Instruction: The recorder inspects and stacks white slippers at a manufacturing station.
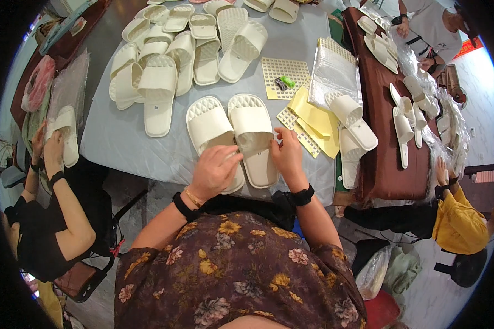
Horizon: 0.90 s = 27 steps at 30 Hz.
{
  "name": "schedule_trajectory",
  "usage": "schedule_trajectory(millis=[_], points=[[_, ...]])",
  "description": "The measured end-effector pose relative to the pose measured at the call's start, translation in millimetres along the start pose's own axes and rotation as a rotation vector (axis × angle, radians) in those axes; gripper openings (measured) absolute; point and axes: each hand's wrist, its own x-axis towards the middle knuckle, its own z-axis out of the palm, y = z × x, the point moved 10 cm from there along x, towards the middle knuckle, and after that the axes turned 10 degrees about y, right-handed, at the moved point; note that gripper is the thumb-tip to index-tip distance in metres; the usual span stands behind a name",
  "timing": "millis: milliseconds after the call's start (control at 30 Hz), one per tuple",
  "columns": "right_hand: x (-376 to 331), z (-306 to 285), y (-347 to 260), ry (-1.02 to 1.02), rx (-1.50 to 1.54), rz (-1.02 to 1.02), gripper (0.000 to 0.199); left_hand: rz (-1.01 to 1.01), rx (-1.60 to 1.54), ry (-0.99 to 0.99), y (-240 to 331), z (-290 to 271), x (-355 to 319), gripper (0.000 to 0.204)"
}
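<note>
Two cream slide slippers lie side by side at the table's near edge: a left slipper point(207, 124) and a right slipper point(251, 125). My left hand point(214, 171) rests on the heel end of the left slipper, fingers curled toward the gap between the pair. Over the footbed of the right slipper my right hand point(286, 154) has its fingertips pinched together; what they pinch is too small to tell. Both wrists wear black bands.
Several more cream slippers point(159, 82) are heaped at the table's far left. Yellow sticker sheets point(313, 118) and a clear bag point(335, 71) lie to the right. A person on the left holds a slipper point(66, 134). Others work at a brown table point(381, 137) on the right.
</note>
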Motion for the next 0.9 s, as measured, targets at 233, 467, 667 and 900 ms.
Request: schedule_trajectory(millis=[233, 467, 667, 900], points=[[-35.0, -6.1, -11.6, -0.077, 0.087, -0.049, 0.012, 0.133, -0.028, -0.263, 26.1, 54.0, 0.7, 0.043], [-39.9, -8.7, -4.6, -0.123, 0.141, -0.003, 0.012, 0.059, 0.02, -0.328, 15.6, 66.2, -5.1, 0.056], [-37.8, -7.7, -2.0, -0.162, 0.141, 0.028, 0.012, 0.084, 0.06, -0.308, 19.2, 66.3, -0.5, 0.054], [-29.5, -8.7, 5.4, -0.172, 0.127, 0.057, 0.011, 0.07, 0.053, -0.304, 20.5, 65.8, 6.3, 0.049]])
